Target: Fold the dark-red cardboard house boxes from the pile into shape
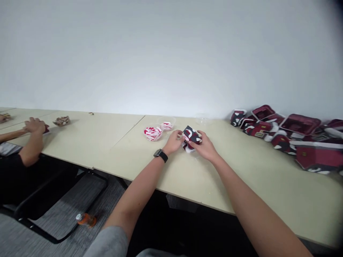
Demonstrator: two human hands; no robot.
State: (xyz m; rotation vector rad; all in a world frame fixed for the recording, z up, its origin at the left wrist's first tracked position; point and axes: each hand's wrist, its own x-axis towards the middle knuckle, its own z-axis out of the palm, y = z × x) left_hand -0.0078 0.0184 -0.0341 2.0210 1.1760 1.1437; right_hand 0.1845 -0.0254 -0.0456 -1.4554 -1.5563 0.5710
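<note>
Over the middle of the pale table, my left hand [174,141] and my right hand [205,145] hold a small dark grey and maroon fabric piece [192,135] with white patches between them. Fingers of both hands are closed on its sides. A small red-and-white striped part shows at its left edge, by my left fingertips. To the left stands a clear bowl [153,133] of red-and-white pieces, with a second clear bowl [167,125] of similar pieces just behind it.
A pile of maroon, grey and white fabric items [284,132] lies at the right. A clear container [204,120] is near the wall. At the left, another person's hand [34,125] works near a bowl of brown pieces [62,121]. An orange bottle [86,219] is on the floor.
</note>
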